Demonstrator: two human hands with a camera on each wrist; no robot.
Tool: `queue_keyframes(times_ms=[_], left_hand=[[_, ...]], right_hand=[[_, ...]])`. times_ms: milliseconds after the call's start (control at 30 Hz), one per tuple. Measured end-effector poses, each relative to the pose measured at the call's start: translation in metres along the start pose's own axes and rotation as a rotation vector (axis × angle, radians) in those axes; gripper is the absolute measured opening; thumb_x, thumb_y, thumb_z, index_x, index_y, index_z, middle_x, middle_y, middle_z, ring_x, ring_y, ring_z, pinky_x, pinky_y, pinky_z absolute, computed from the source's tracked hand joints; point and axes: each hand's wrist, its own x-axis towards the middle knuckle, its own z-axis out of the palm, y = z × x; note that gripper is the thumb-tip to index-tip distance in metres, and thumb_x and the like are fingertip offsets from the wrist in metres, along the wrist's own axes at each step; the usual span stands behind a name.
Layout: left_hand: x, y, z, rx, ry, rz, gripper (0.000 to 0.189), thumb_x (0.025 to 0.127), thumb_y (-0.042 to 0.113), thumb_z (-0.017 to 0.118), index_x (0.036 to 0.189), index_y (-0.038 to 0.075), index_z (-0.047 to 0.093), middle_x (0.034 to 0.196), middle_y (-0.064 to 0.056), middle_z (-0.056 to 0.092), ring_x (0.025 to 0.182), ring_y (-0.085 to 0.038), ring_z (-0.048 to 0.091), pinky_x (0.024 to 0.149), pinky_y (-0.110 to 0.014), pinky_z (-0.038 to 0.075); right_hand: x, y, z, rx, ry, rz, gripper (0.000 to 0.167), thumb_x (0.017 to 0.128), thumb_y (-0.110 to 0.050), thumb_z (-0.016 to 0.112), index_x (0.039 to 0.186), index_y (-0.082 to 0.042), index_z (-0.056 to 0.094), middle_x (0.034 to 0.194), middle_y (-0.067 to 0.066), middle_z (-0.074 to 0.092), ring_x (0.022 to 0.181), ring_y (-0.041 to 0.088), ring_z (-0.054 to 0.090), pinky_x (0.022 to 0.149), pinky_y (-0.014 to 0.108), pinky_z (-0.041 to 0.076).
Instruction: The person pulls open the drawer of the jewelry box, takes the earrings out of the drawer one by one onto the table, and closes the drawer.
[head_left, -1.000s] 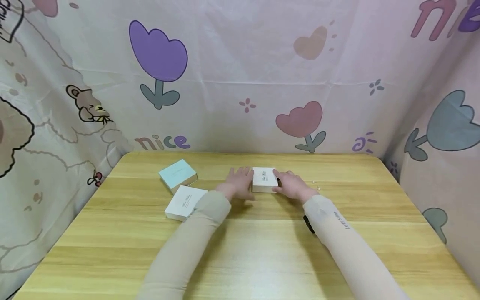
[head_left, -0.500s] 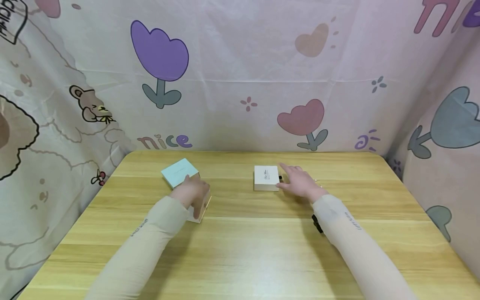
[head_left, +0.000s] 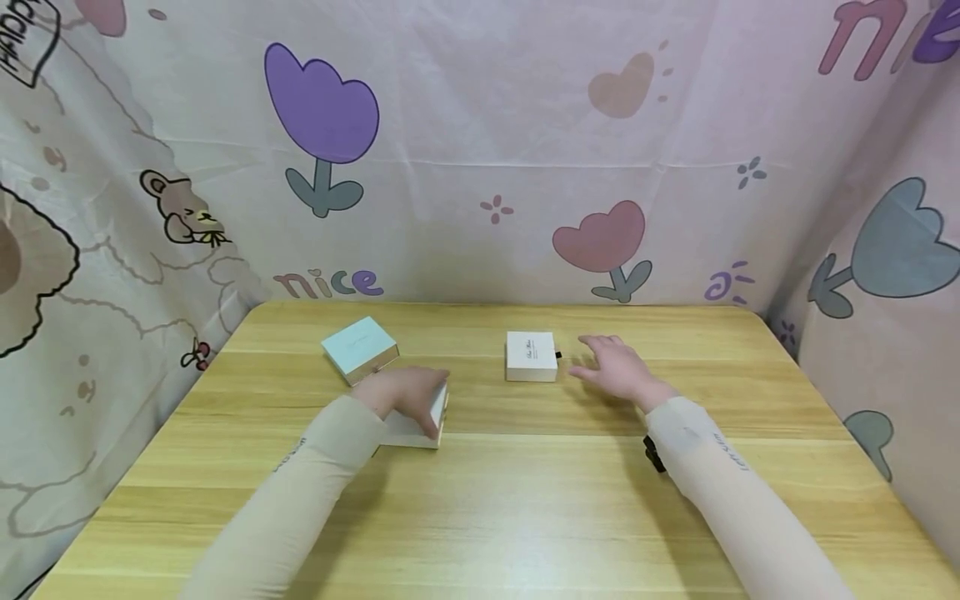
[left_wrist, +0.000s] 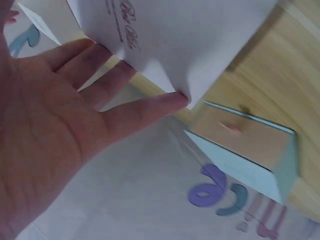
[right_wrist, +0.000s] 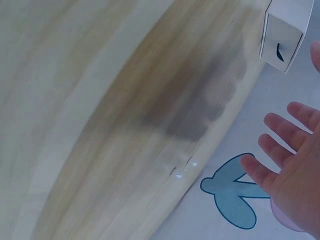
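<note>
In the head view, my left hand point(head_left: 402, 390) reaches over a white drawer box point(head_left: 408, 429) with printed lettering, fingers along its far edge and thumb toward its front edge. The left wrist view shows fingertips against the edge of this white box point(left_wrist: 175, 40); the thumb is hidden there. My right hand point(head_left: 618, 368) hovers with fingers spread, apart from a second white box point(head_left: 531, 354) that has a black pull tab point(head_left: 558, 355). In the right wrist view, this second box point(right_wrist: 285, 37) stands beyond the relaxed fingers.
A light blue drawer box point(head_left: 360, 346) sits behind the left hand. Two small shiny pieces with thin stems point(right_wrist: 178, 174) lie near the table's back edge, hidden in the head view. A printed cloth point(head_left: 465, 192) hangs behind the wooden table point(head_left: 525, 517).
My left hand left the middle box and went to the left white box, which has turned and shifted right. My right hand let go of the middle box and drew away right.
</note>
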Motion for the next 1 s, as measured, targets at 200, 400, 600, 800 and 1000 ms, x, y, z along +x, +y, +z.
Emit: queue_keyframes(times_ms=[200, 400, 600, 800, 1000], left_hand=[[0.014, 0.025, 0.005, -0.052, 0.03, 0.001, 0.094, 0.064, 0.027, 0.086, 0.138, -0.001, 0.035, 0.118, -0.014, 0.059, 0.102, -0.025, 0.057, 0.094, -0.042, 0.046], [0.021, 0.037, 0.008, -0.051, 0.059, 0.006, 0.087, 0.065, 0.033, 0.085, 0.133, 0.001, 0.04, 0.114, -0.012, 0.06, 0.102, -0.026, 0.057, 0.094, -0.042, 0.047], [0.013, 0.028, 0.012, 0.05, 0.07, 0.008, 0.102, 0.066, 0.045, 0.081, 0.145, 0.004, 0.03, 0.15, -0.019, 0.031, 0.138, -0.038, 0.029, 0.11, -0.058, 0.026], [0.0, 0.014, 0.014, 0.029, 0.03, -0.034, 0.103, 0.067, 0.029, 0.083, 0.149, 0.009, 0.024, 0.154, -0.016, 0.023, 0.141, -0.039, 0.02, 0.112, -0.057, 0.022], [0.008, 0.014, 0.024, 0.033, 0.077, 0.05, 0.096, 0.07, 0.036, 0.08, 0.148, 0.015, 0.028, 0.153, -0.01, 0.028, 0.14, -0.039, 0.024, 0.112, -0.052, 0.025]], right_hand=[[-0.004, 0.003, 0.0, -0.001, 0.008, 0.0, 0.069, 0.089, -0.041, 0.059, 0.138, 0.003, 0.04, 0.139, 0.025, 0.044, 0.127, 0.043, 0.039, 0.108, 0.057, 0.027], [-0.008, 0.008, 0.001, -0.014, 0.012, -0.003, 0.066, 0.09, -0.04, 0.058, 0.136, 0.005, 0.042, 0.136, 0.026, 0.047, 0.125, 0.044, 0.04, 0.107, 0.057, 0.029], [-0.011, 0.013, 0.0, -0.012, 0.017, -0.001, 0.065, 0.09, -0.041, 0.058, 0.134, 0.005, 0.045, 0.136, 0.026, 0.047, 0.124, 0.044, 0.041, 0.106, 0.059, 0.029], [-0.013, 0.017, 0.0, -0.029, 0.032, -0.015, 0.06, 0.09, -0.039, 0.059, 0.129, 0.005, 0.05, 0.132, 0.026, 0.05, 0.121, 0.044, 0.044, 0.104, 0.057, 0.033], [-0.014, 0.015, 0.0, -0.032, 0.017, -0.022, 0.054, 0.091, -0.039, 0.057, 0.123, 0.005, 0.056, 0.127, 0.025, 0.054, 0.116, 0.042, 0.047, 0.101, 0.057, 0.035]])
